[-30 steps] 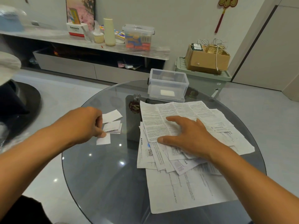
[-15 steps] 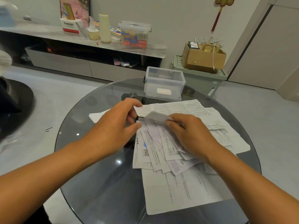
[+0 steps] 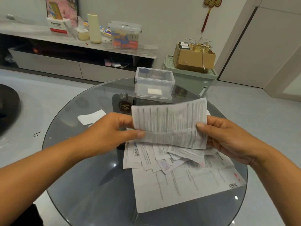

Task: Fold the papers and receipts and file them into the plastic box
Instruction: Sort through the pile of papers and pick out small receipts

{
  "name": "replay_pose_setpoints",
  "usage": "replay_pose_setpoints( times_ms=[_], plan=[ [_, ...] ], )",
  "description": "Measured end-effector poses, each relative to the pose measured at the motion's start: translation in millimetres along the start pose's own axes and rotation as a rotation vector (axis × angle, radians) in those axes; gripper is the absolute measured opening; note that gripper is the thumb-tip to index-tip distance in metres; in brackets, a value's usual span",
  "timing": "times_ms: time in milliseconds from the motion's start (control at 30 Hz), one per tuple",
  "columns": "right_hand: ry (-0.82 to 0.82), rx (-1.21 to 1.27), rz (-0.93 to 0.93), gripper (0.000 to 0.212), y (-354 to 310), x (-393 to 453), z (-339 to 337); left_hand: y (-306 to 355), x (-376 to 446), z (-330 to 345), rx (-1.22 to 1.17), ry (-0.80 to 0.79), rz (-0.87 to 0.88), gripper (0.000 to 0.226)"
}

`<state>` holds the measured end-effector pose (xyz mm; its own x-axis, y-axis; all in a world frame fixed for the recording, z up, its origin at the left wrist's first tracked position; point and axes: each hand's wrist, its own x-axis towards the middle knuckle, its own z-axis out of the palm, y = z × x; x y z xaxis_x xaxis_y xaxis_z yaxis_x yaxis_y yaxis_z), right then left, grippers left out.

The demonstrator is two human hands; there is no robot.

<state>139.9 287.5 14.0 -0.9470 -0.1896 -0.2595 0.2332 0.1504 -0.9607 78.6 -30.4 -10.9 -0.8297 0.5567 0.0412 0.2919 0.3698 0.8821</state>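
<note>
A printed paper sheet point(image 3: 169, 121) is held up above the table, bent along a horizontal crease. My left hand point(image 3: 112, 132) pinches its left edge and my right hand point(image 3: 228, 137) pinches its right edge. Below it lies a loose pile of papers and receipts point(image 3: 171, 168) on the round glass table point(image 3: 81, 185). The clear plastic box point(image 3: 154, 84) stands open at the table's far side with a small white item on its bottom. A few small folded slips point(image 3: 91, 117) lie to the left of my left hand.
A low TV cabinet point(image 3: 48, 62) with bottles and a lidded container runs along the back wall. A cardboard box point(image 3: 193, 59) sits on a green bin behind the table. A dark object point(image 3: 8, 108) lies on the floor at the left.
My left hand left the small slips and came over to the pile. Both hands lifted the top sheet off the pile and bent it in the air.
</note>
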Motion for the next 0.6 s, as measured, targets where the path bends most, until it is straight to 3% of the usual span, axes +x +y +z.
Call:
replay_pose_setpoints(
  times_ms=[67, 167, 267, 333, 433, 533, 600],
  plan=[
    [0.241, -0.163, 0.058, 0.032, 12, 6, 1, -1, 6, 16, -0.067, 0.064, -0.073, 0.015],
    [0.534, -0.441, 0.068, 0.043, 25, 15, 3, -1, 14, 37, -0.051, 0.145, -0.186, 0.023],
    [0.637, -0.604, 0.038, 0.044, 29, 22, 9, -5, 17, 52, 0.167, 0.233, -0.093, 0.066],
    [0.675, -0.654, 0.020, 0.042, 33, 27, 12, -8, 19, 54, 0.443, 0.228, 0.132, 0.075],
    [0.694, -0.754, 0.060, 0.025, 40, 32, 19, -7, 22, 57, 0.777, -0.028, 0.307, 0.067],
    [0.646, -0.884, 0.064, 0.062, 36, 28, 23, -9, 24, 61, 0.824, -0.208, 0.228, 0.068],
    [0.460, -0.939, -0.009, 0.079, 23, 19, 21, -9, 26, 57, 0.847, -0.187, 0.268, 0.068]
  ],
)
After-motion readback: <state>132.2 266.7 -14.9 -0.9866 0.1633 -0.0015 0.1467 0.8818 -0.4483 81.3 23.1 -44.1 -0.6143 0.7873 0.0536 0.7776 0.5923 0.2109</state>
